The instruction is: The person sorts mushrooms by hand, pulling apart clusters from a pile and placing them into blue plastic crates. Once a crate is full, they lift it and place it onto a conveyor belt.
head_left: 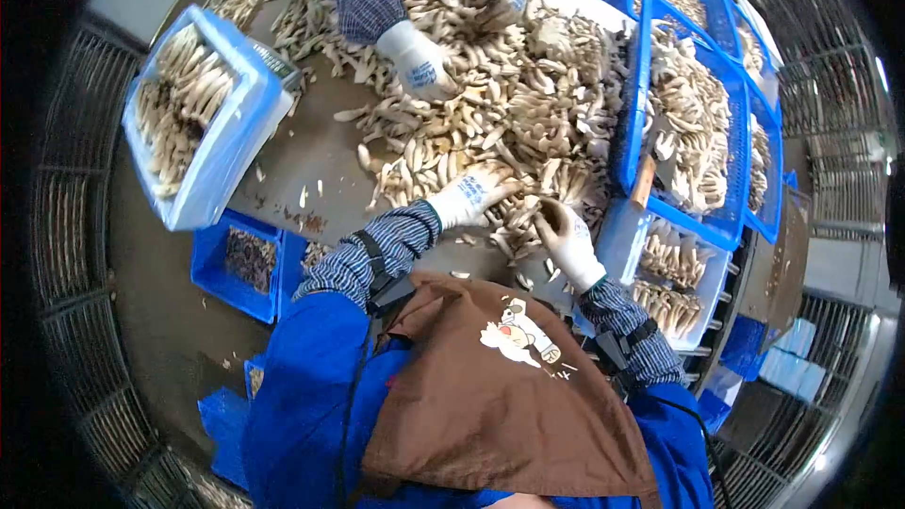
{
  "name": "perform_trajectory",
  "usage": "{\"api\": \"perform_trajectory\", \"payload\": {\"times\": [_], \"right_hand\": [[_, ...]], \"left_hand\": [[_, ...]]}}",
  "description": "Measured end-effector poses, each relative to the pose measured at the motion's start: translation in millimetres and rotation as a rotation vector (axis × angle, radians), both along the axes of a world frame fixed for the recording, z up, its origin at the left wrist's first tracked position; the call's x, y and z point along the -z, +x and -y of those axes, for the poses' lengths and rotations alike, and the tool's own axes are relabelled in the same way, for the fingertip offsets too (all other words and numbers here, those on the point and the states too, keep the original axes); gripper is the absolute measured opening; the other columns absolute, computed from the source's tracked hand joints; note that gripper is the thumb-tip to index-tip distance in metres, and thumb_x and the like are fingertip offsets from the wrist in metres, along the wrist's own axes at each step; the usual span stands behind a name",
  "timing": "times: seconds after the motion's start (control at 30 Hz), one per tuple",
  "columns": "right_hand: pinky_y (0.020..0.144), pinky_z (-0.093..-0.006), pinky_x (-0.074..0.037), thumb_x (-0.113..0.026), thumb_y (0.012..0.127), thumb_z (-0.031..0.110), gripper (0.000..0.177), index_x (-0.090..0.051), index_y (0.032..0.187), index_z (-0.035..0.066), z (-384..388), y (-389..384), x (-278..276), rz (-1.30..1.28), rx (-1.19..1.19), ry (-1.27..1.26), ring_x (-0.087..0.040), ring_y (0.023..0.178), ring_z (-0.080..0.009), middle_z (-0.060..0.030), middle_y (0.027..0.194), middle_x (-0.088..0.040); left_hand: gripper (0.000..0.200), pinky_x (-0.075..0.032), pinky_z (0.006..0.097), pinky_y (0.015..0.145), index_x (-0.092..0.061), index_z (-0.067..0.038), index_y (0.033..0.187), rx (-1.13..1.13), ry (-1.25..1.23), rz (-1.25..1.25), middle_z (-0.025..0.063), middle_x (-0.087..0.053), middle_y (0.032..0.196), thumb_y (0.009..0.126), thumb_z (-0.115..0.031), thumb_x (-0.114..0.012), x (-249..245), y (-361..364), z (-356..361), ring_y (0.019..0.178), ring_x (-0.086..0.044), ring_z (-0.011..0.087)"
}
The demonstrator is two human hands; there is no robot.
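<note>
A big heap of mushrooms (490, 123) with pale stems and grey-brown caps covers the metal table in front of me. My left hand (471, 196), in a white glove with a soiled fingertip area, is closed over mushrooms at the heap's near edge. Just right of it, my right hand (571, 247), gloved too, curls its thumb and fingers around mushrooms in the same small cluster. Part of what each hand grips is hidden by the fingers. A knife with a wooden handle (644, 182) lies at the blue basket's rim, right of my right hand.
A co-worker's gloved hands (419, 61) work in the heap's far side. Blue baskets of mushrooms (629, 123) line the right, with a lined white crate (611, 254) nearer me. A lined blue crate (240, 146) stands at the table's left. Another blue crate (212, 259) sits below it.
</note>
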State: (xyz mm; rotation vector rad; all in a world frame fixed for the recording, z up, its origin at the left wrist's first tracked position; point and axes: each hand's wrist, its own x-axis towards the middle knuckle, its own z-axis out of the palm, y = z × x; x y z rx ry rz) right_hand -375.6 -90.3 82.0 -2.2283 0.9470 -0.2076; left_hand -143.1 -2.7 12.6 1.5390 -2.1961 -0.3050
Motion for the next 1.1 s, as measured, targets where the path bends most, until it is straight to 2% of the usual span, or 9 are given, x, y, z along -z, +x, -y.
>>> {"api": "perform_trajectory", "payload": {"times": [0.13,0.2,0.37,0.53,0.73,0.87,0.9,1.0,1.1], "right_hand": [[0.092,-0.0350,-0.050,-0.063,0.093,0.021,0.037,-0.062,0.121,-0.003,-4.7,-36.4,26.1,0.126,0.261,0.288,-0.066,0.107,-0.0265,-0.0191,0.114,-0.068],[0.093,-0.0340,-0.050,-0.063,0.094,0.019,0.037,-0.062,0.123,-0.004,-11.0,-37.5,17.2,0.175,0.341,0.519,-0.065,0.108,-0.0238,-0.0186,0.116,-0.068],[0.099,-0.0288,-0.045,-0.055,0.100,0.021,0.048,-0.047,0.139,-0.004,-11.4,4.0,-4.4,0.349,0.138,0.565,-0.057,0.115,-0.0175,-0.0128,0.128,-0.061],[0.101,-0.0316,-0.043,-0.066,0.090,0.015,0.050,-0.048,0.134,-0.002,-13.4,59.0,-37.3,0.940,0.177,0.909,-0.054,0.115,-0.0182,-0.0115,0.127,-0.058],[0.085,-0.0258,-0.051,-0.075,0.084,0.010,0.041,-0.057,0.119,0.001,-24.8,59.9,-47.4,0.884,0.342,0.794,-0.062,0.092,-0.0111,-0.0050,0.105,-0.067],[0.093,-0.0284,-0.050,-0.072,0.085,0.004,0.051,-0.050,0.130,-0.001,-33.1,63.3,-62.1,0.912,0.410,0.666,-0.062,0.106,-0.0163,-0.0101,0.118,-0.063],[0.095,-0.0293,-0.050,-0.071,0.085,0.002,0.060,-0.042,0.137,-0.001,-35.0,64.2,-64.0,0.958,0.379,0.706,-0.060,0.113,-0.0187,-0.0121,0.126,-0.058],[0.105,-0.0346,-0.044,-0.070,0.084,0.000,0.082,-0.022,0.150,0.000,-29.8,55.7,-61.1,0.927,0.259,0.845,-0.049,0.131,-0.0261,-0.0180,0.142,-0.045],[0.112,-0.0388,-0.035,-0.076,0.079,0.008,0.080,-0.031,0.145,-0.002,-28.7,57.8,-68.5,0.686,0.281,0.208,-0.043,0.134,-0.0298,-0.0212,0.138,-0.046]], "left_hand": [[0.069,-0.050,0.0409,0.096,-0.052,-0.005,0.131,-0.073,0.222,-0.419,0.0168,-0.057,0.128,0.071,-0.026,-0.078,4.5,8.6,16.4,0.113,-0.060,0.0343],[0.071,-0.053,0.0369,0.092,-0.046,-0.004,0.136,-0.279,0.583,-1.345,0.0126,-0.058,0.126,0.077,-0.027,-0.078,-5.6,5.6,4.5,0.110,-0.062,0.0247],[0.095,-0.036,0.0381,0.114,-0.023,-0.017,0.157,-0.083,0.506,-2.068,0.0033,-0.054,0.138,0.084,-0.048,-0.075,-61.7,-0.5,-6.6,0.131,-0.048,0.0207],[0.101,-0.029,0.0371,0.116,-0.017,-0.007,0.157,-0.072,0.551,-1.550,0.0139,-0.038,0.152,0.088,-0.071,-0.053,-69.9,2.3,-2.9,0.139,-0.038,0.0231],[0.101,-0.032,0.0352,0.114,-0.020,0.004,0.153,-0.407,0.180,-1.125,0.0231,-0.036,0.151,0.091,-0.072,-0.046,-126.9,-14.5,-8.5,0.138,-0.039,0.0303],[0.088,-0.053,0.0214,0.073,-0.015,-0.001,0.156,-0.624,0.323,-1.008,0.0181,-0.048,0.141,0.085,-0.003,-0.068,-130.5,-21.4,-4.2,0.114,-0.057,0.0160],[0.082,-0.053,0.0214,0.075,-0.024,0.000,0.151,-0.602,0.132,-0.831,0.0139,-0.055,0.129,0.085,-0.007,-0.071,-146.8,-30.4,-8.8,0.109,-0.059,0.0139],[0.079,-0.048,0.0340,0.099,-0.035,0.002,0.142,-0.622,0.246,-1.442,0.0129,-0.057,0.124,0.079,-0.011,-0.082,-142.6,-29.9,-5.1,0.113,-0.057,0.0212],[0.072,-0.051,0.0295,0.094,-0.034,-0.002,0.142,-0.623,0.120,-1.626,0.0113,-0.057,0.127,0.083,0.000,-0.076,-143.0,-30.5,-1.4,0.112,-0.059,0.0177]]}}
